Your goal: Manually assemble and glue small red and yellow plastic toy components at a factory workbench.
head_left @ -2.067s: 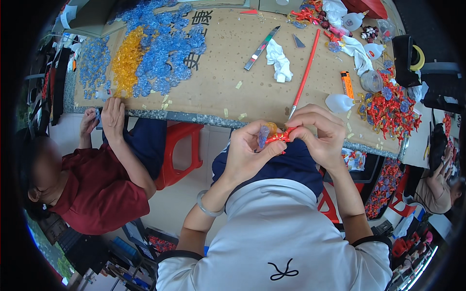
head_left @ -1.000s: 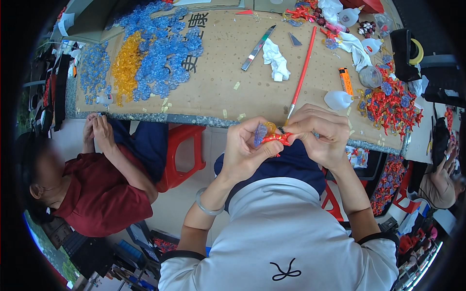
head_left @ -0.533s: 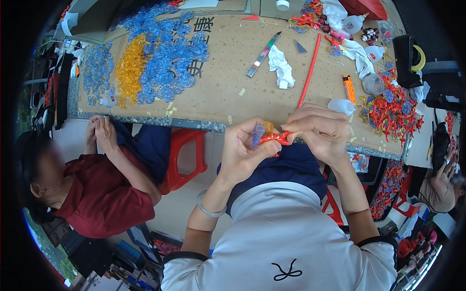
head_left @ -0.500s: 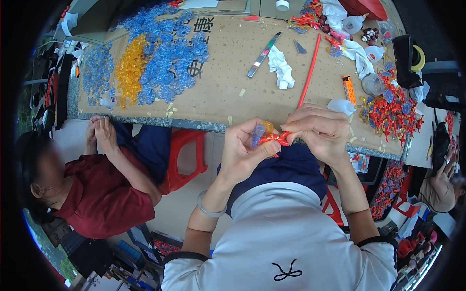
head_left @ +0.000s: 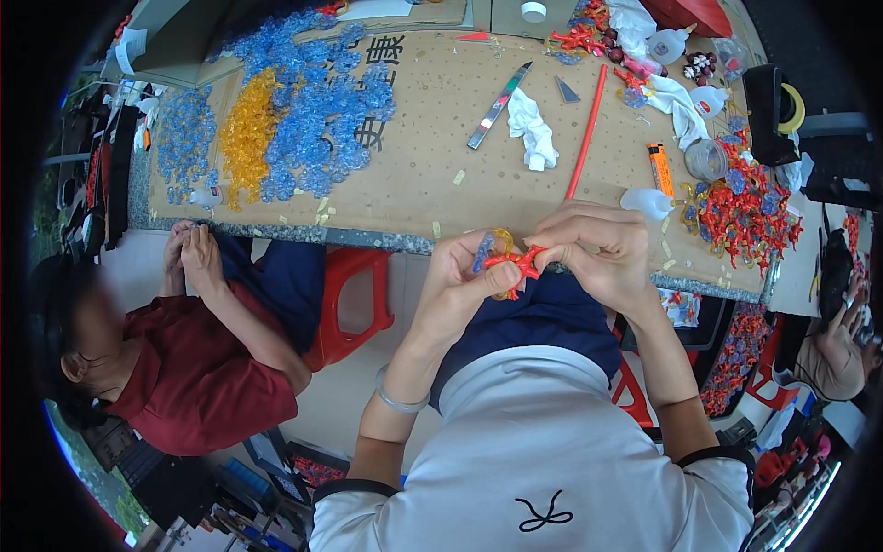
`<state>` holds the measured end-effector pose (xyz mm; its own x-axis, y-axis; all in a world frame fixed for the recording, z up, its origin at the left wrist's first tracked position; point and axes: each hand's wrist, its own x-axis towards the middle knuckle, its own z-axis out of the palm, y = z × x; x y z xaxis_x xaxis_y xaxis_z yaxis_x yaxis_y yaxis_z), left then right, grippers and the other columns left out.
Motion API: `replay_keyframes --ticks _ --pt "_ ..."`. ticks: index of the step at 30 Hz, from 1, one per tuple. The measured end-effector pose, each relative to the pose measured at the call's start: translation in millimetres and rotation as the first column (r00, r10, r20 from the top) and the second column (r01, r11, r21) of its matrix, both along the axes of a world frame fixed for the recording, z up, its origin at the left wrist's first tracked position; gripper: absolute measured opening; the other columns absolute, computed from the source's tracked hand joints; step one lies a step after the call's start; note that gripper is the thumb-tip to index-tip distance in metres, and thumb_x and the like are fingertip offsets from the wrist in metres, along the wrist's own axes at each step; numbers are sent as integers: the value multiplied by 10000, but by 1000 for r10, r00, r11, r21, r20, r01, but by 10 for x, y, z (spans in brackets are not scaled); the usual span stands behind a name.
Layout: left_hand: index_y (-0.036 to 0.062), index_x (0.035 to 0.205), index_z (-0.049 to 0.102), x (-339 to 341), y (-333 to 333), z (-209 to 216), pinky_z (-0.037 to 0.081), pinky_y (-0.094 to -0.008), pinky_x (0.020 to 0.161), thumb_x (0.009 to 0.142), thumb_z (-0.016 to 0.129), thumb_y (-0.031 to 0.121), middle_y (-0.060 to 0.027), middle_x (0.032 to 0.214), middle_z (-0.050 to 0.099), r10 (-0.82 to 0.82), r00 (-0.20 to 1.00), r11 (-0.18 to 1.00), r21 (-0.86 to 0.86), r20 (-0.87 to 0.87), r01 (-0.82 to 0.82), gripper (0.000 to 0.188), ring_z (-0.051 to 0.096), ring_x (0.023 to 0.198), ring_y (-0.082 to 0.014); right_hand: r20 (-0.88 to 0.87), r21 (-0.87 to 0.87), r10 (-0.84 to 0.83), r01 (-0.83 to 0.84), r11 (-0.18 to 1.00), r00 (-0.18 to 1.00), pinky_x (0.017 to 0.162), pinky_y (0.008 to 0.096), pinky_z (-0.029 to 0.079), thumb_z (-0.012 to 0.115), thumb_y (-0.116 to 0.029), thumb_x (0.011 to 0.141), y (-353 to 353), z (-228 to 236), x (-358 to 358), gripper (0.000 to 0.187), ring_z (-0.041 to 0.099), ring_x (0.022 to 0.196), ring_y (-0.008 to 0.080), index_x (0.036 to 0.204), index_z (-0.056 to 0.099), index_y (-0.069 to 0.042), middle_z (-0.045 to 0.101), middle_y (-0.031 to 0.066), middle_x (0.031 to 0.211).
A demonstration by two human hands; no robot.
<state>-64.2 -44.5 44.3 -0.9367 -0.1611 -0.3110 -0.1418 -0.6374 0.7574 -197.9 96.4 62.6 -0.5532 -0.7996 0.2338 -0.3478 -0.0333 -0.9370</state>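
Observation:
Just off the table's front edge, my left hand [head_left: 451, 287] is closed on a small glossy red piece with several stubby limbs [head_left: 525, 263]. Its thumb presses the red piece from below. A clear blue bead-like part [head_left: 484, 250] and a yellow-amber part [head_left: 503, 241] stick out beside it, between the thumb and fingers; how they join is hidden. My right hand [head_left: 602, 253] pinches the right tip of the red piece between thumb and forefinger. Farther back, a red rod [head_left: 587, 133] lies on the cardboard-covered table [head_left: 423, 138], its near end by my right hand.
Blue pieces [head_left: 317, 138] and amber pieces [head_left: 246, 138] lie heaped at left. At right are a red-and-blue heap [head_left: 745, 212], an orange box cutter [head_left: 659, 170] and a white squeeze bottle [head_left: 647, 202]. A flat blade [head_left: 499, 106] lies beside crumpled tissue [head_left: 532, 129]. A co-worker [head_left: 202, 359] sits at left.
The red piece has turned in my fingers, so its branching limbs now show. My right fingers have shifted slightly along its end. The table items stay put.

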Motion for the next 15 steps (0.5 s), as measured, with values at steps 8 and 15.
replay_keyframes --ticks 8,15 --pt "-46 956 602 10 39 -49 463 -250 636 853 661 122 -103 835 627 30 999 981 191 38 -37 206 587 719 -141 64 46 -36 33 998 997 571 266 507 724 4 753 4 -18 46 80 653 652 163 821 693 33 689 99 749" --pt "-49 967 600 13 43 -59 483 -256 650 855 664 114 -110 848 631 21 999 975 219 43 -30 208 600 732 -150 60 57 -42 38 998 997 568 270 503 716 12 750 14 -4 51 74 649 647 163 819 695 29 687 98 744"
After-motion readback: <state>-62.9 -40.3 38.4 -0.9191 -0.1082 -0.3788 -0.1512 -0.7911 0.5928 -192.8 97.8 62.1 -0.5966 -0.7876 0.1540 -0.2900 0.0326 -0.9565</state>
